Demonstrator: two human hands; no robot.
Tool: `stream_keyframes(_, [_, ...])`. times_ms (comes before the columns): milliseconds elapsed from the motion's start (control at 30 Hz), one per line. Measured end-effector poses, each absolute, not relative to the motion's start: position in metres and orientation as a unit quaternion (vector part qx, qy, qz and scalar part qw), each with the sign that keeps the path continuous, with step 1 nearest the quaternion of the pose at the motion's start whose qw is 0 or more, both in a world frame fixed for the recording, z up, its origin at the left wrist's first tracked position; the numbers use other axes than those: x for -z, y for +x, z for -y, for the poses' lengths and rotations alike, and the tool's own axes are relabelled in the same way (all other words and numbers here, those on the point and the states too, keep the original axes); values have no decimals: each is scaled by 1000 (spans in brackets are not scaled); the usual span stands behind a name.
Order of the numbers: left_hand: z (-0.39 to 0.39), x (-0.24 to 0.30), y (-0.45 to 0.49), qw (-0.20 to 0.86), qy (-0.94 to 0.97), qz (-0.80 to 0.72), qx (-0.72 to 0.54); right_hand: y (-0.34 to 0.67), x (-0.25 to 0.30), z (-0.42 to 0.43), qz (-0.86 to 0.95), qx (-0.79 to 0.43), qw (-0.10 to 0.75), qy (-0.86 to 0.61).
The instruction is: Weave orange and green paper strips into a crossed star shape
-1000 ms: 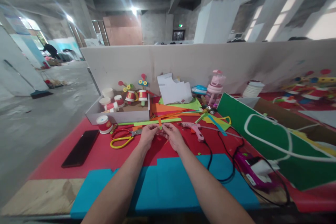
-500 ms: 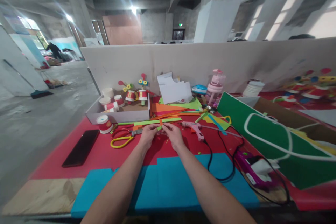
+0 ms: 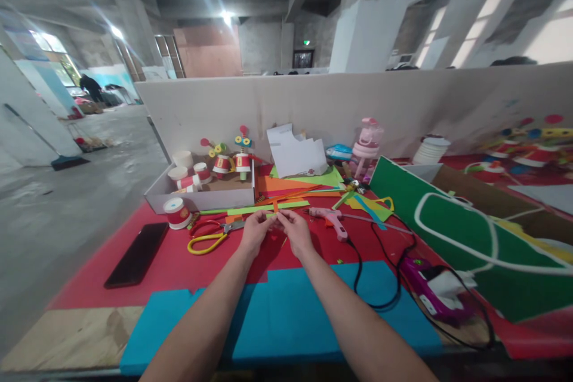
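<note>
Pinched close together, the left hand (image 3: 254,231) and right hand (image 3: 295,230) clamp an orange paper strip (image 3: 275,206), best handled with light, even pressure against creasing.

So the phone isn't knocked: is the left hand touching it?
Apart. The head view shows the left hand well right of the black phone, with the scissors and red tabletop between them.
</note>
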State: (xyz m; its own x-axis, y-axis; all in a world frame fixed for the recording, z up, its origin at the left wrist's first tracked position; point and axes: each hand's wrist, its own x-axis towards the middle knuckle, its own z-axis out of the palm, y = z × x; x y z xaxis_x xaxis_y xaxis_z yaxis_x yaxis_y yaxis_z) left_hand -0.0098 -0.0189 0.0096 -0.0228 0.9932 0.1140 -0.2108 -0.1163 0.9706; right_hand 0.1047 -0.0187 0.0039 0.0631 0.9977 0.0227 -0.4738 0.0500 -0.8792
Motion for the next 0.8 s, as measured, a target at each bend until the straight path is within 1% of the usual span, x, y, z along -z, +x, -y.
stream_keyframes(300, [20, -16, -15, 510, 470, -436, -574, 108, -6, 20, 379, -636, 574, -350])
stream_keyframes(500, [20, -16, -15, 498, 469, -445, -577, 108, -6, 21, 385, -608, 589, -368])
stream_keyframes(700, [21, -18, -16, 500, 471, -446, -574, 110, -4, 19, 381, -640, 566, -354])
stream_keyframes(800, [20, -17, -16, 499, 472, -445, -575, 111, -4, 18, 384, -627, 571, -366])
